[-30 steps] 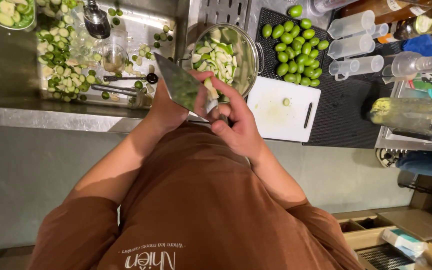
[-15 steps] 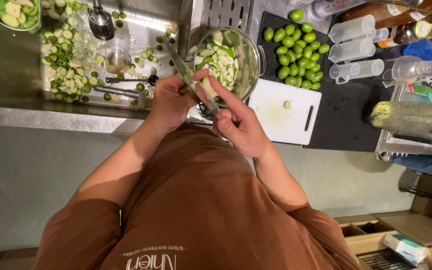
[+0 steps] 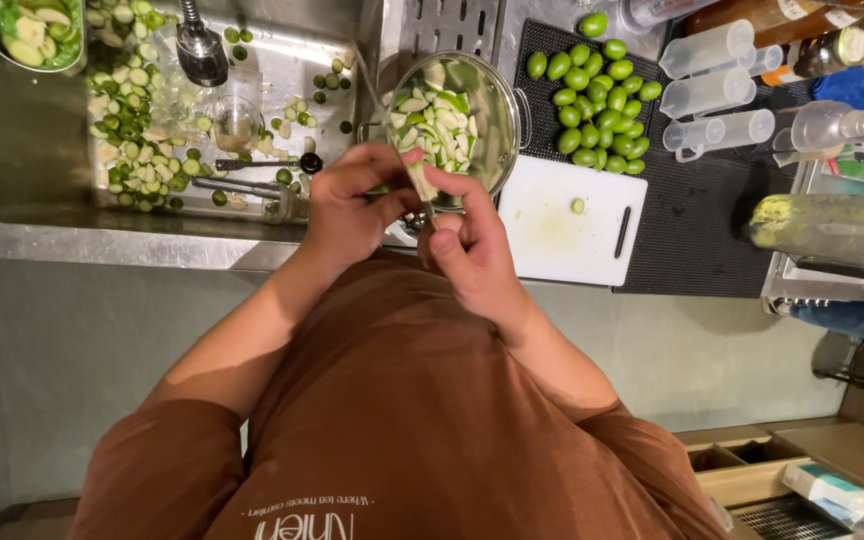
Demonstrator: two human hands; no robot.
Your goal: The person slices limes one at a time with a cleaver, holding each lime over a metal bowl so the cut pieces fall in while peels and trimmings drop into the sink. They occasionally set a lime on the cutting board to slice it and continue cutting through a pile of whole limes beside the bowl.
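Both hands meet at the centre of the frame, just below a steel pot [image 3: 497, 110] filled with pale green fruit slices [image 3: 442, 120]. The left hand [image 3: 352, 205] has its grip closed around a knife whose blade [image 3: 418, 180] runs up between the two hands toward the pot's near rim. The right hand [image 3: 472, 250] is closed with its fingertips pinched on something small beside the blade; what it pinches is hidden by the fingers.

To the right of the pot, a heap of whole small green fruits [image 3: 592, 100] lies on a black mat [image 3: 692, 220] in the upper right of the frame. Below them sits a white cutting board [image 3: 572, 225] with one green piece on it. Clear measuring jugs [image 3: 712, 90] lie further right on the mat.

In the upper left, a steel sink [image 3: 32, 190] holds scattered green trimmings [image 3: 142, 150] and a tap head [image 3: 200, 45]. A bowl of cut pieces [image 3: 37, 30] sits at the top left corner. The person wears a brown shirt [image 3: 402, 420] filling the lower frame.
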